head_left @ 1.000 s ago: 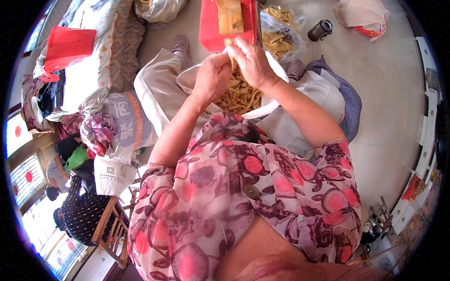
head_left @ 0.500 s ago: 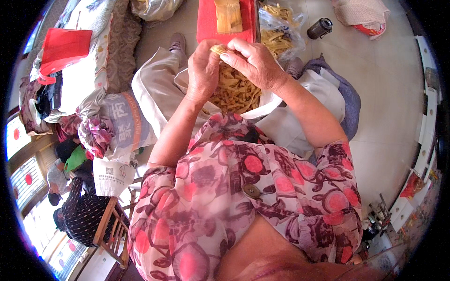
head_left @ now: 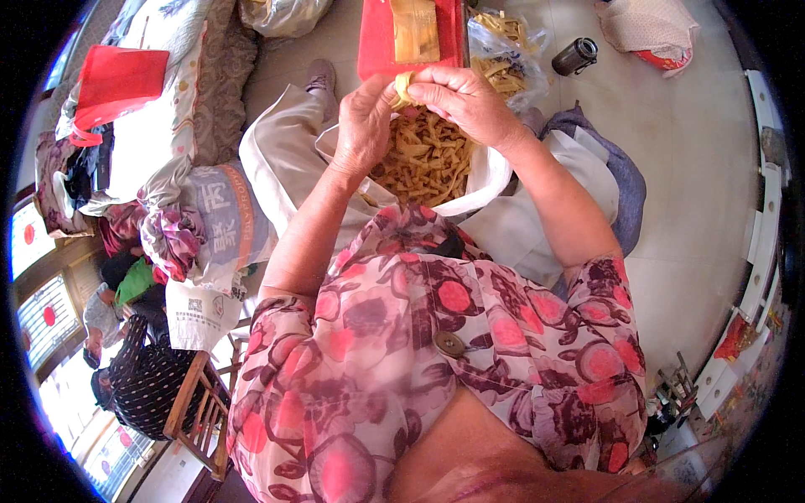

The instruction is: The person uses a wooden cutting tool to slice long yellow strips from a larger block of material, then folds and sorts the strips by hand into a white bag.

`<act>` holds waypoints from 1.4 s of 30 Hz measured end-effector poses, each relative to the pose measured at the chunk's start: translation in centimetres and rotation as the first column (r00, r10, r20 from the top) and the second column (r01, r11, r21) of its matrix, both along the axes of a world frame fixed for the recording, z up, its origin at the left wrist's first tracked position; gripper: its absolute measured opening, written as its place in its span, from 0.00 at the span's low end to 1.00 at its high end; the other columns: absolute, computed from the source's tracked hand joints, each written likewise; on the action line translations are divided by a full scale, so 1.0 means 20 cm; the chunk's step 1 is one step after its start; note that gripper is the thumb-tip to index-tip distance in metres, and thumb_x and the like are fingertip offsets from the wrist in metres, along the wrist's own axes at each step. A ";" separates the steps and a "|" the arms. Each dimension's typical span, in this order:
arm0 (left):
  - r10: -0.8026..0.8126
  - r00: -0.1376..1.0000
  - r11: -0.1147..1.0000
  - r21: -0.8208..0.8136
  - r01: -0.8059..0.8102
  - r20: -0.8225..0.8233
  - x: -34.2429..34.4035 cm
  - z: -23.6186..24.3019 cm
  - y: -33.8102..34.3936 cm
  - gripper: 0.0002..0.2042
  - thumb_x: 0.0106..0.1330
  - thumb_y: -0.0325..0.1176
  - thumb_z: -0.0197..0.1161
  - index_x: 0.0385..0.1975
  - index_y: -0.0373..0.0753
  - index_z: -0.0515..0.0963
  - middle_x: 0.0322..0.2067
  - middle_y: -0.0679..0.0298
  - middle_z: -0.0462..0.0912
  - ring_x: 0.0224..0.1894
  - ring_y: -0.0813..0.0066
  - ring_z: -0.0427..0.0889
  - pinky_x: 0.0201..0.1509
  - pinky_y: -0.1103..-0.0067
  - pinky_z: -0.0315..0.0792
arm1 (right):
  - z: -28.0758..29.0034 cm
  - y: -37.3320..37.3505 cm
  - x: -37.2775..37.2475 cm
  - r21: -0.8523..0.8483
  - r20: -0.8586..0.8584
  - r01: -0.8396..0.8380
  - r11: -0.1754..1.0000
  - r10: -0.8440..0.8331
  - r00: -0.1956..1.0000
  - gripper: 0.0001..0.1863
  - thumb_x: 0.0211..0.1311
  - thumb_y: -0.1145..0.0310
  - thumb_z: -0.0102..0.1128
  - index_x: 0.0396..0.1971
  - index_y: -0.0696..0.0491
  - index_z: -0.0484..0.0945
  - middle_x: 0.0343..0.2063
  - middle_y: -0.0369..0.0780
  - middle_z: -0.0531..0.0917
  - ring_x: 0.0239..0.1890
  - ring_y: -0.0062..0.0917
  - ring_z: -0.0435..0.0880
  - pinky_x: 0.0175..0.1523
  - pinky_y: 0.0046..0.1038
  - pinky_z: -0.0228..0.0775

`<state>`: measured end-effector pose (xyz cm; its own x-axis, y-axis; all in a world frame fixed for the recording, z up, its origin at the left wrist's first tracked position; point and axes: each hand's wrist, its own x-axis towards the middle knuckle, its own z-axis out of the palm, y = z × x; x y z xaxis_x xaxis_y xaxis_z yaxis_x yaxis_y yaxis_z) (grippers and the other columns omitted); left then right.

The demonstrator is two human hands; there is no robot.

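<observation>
My left hand (head_left: 366,127) and my right hand (head_left: 466,102) meet above a white sack (head_left: 490,183) between my legs. Pinched between their fingertips is a pale yellow, flat, pliable strip (head_left: 403,86), bent into a loop. Many short, tan-yellow twisted pieces (head_left: 426,159) fill the sack below; whether they are knotted is too small to tell. Just beyond my hands is a red board (head_left: 375,46), bearing a flat bundle of long yellow strips (head_left: 415,32). Both hands have their fingers closed, and the fingers partly hide the strip's ends.
A clear plastic bag of yellow strips (head_left: 503,71) lies right of the board, with a dark cup (head_left: 574,56) beyond it. Left are a bed (head_left: 159,92) with a red bag (head_left: 122,82), and a printed sack (head_left: 220,210). People sit near a wooden chair (head_left: 197,411) at lower left.
The strip between my fingers now shows as an upright loop, where before only a short folded bit showed. My right hand has shifted slightly right, and the hands are a little farther apart.
</observation>
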<state>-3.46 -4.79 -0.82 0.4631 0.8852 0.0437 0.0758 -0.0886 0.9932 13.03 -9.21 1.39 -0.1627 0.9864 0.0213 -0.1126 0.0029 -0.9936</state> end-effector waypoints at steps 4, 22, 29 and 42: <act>-0.085 0.994 0.996 0.017 0.087 -0.066 -0.01 0.08 -0.04 0.14 0.69 0.38 0.48 0.37 0.32 0.73 0.23 0.67 0.75 0.26 0.81 0.73 0.33 0.84 0.68 | -0.02 0.01 -0.01 0.039 0.042 0.139 0.990 -0.141 0.989 0.09 0.62 0.65 0.55 0.31 0.54 0.77 0.18 0.29 0.73 0.22 0.08 0.68 0.28 0.13 0.63; 0.095 0.920 0.911 0.405 0.073 -0.380 0.00 0.22 -0.05 0.13 0.58 0.34 0.57 0.41 0.37 0.72 0.37 0.53 0.78 0.40 0.53 0.79 0.42 0.67 0.72 | -0.05 0.01 0.04 -0.128 -0.075 0.120 0.984 -0.130 0.989 0.06 0.61 0.66 0.55 0.28 0.52 0.71 0.16 0.29 0.72 0.15 0.10 0.66 0.18 0.14 0.57; 0.024 0.725 0.850 0.396 0.347 -0.688 0.01 0.11 -0.06 0.10 0.56 0.27 0.54 0.38 0.38 0.70 0.36 0.52 0.73 0.39 0.48 0.75 0.41 0.64 0.71 | -0.13 0.01 0.03 -0.266 0.171 0.067 0.962 -0.022 0.985 0.09 0.58 0.66 0.58 0.27 0.57 0.73 0.17 0.34 0.77 0.17 0.15 0.76 0.21 0.19 0.66; 0.224 0.745 0.492 0.733 0.469 -0.628 -0.10 -0.23 0.20 0.06 0.50 0.34 0.57 0.27 0.45 0.70 0.20 0.67 0.74 0.24 0.67 0.78 0.28 0.71 0.72 | -0.21 -0.01 -0.09 0.091 0.249 0.075 0.993 -0.095 0.964 0.09 0.56 0.68 0.57 0.26 0.58 0.71 0.18 0.35 0.73 0.23 0.16 0.71 0.29 0.23 0.64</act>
<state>-5.50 -0.85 -5.35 0.7813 0.5027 0.3699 0.4850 -0.8620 0.1470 11.20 -9.43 -2.89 -0.0884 0.9936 0.0697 0.1460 0.0822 -0.9859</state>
